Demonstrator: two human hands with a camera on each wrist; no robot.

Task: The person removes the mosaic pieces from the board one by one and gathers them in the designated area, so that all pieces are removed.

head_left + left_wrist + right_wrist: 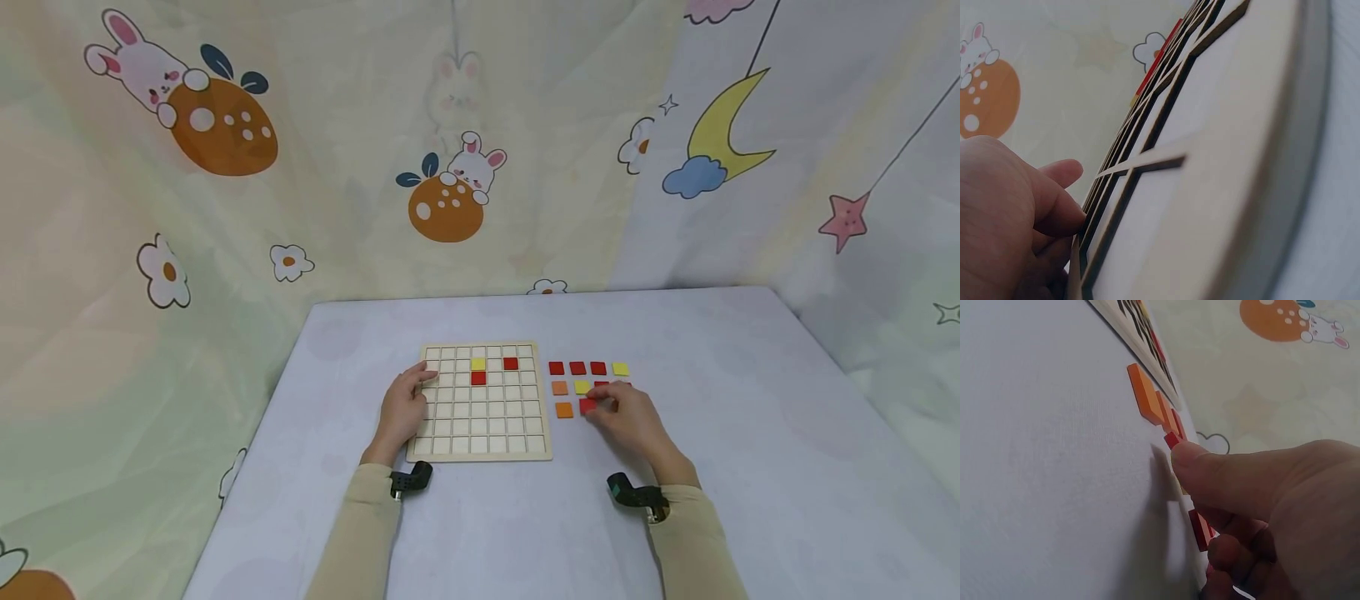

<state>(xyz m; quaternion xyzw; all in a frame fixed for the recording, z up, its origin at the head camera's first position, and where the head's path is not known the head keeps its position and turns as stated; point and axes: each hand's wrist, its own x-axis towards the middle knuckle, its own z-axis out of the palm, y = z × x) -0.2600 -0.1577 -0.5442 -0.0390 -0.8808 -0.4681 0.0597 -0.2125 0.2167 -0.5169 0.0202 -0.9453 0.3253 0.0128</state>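
A wooden grid board (pixel 480 457) lies flat on the table, with two red tiles (pixel 511 364) and one yellow tile (pixel 478 364) in its cells. My left hand (pixel 401 412) holds the board's left edge, thumb over the frame in the left wrist view and other fingers bent beside it. To the right of the board, my right hand (pixel 630 421) pinches a red tile (pixel 1172 439) between thumb and fingers. That tile is tilted and partly covered by the thumb. Beside it sits an orange tile (pixel 1145 394).
Loose tiles lie in rows right of the board, among them a red tile (pixel 556 367), a yellow tile (pixel 620 368) and a light orange tile (pixel 560 388). My right hand hides some of them. A patterned cloth wall (pixel 360 250) stands behind the table.
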